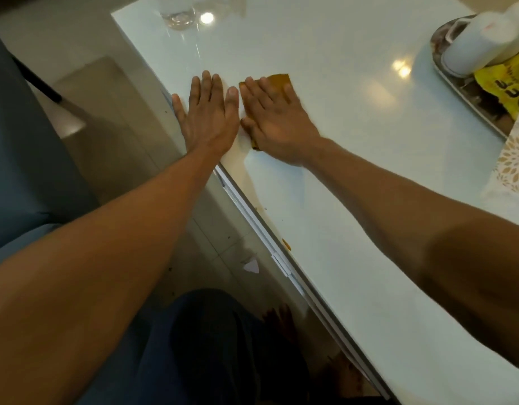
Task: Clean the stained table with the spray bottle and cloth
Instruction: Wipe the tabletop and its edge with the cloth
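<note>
Both hands lie flat on the glossy white worktop (pixel 354 176), side by side in the upper middle of the frame. The left hand (pixel 207 112) is spread, palm down, at the worktop's left edge, fingers apart and clamped on nothing. The right hand (pixel 277 121) presses flat, fingers extended, on a brown-yellow cloth (pixel 277 80), whose corner shows beyond the fingertips and whose edge shows below the thumb. At the upper right of the frame a metal tray (pixel 471 103) holds a white bottle (pixel 480 45) lying tilted and a yellow packet (pixel 503 86); whether the bottle is the sprayer cannot be told. A clear glass (pixel 179 13) stands at the top of the frame. Small brown specks (pixel 286 244) sit at the near worktop edge.
</note>
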